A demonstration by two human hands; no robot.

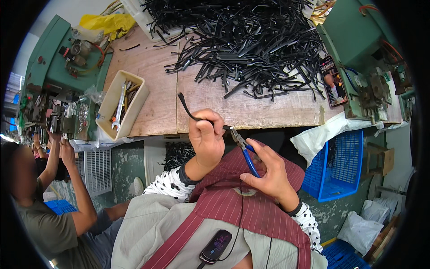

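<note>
My left hand [207, 136] is closed round a thin black eyeglass temple [187, 110]; its curved end points up and to the left. The other end of the temple sticks out to the right of my fingers, at the jaws of the blue-handled pliers [247, 158]. Those pliers are in my right hand [271, 172], with the fingers wrapped about the handles. Whether the jaws touch or grip the temple, I cannot tell. Both hands are just off the table's front edge, above my striped dark red apron [251, 210]. Beyond them lies a large heap of similar black temples [255, 49].
On the wooden table [156, 85] stands a cream bin [140, 99] with wrenches. Green machines [49, 58] flank the table, and a phone [333, 83] leans at the right. Below right is a blue crate [320, 179]. A co-worker [67, 215] sits at the left.
</note>
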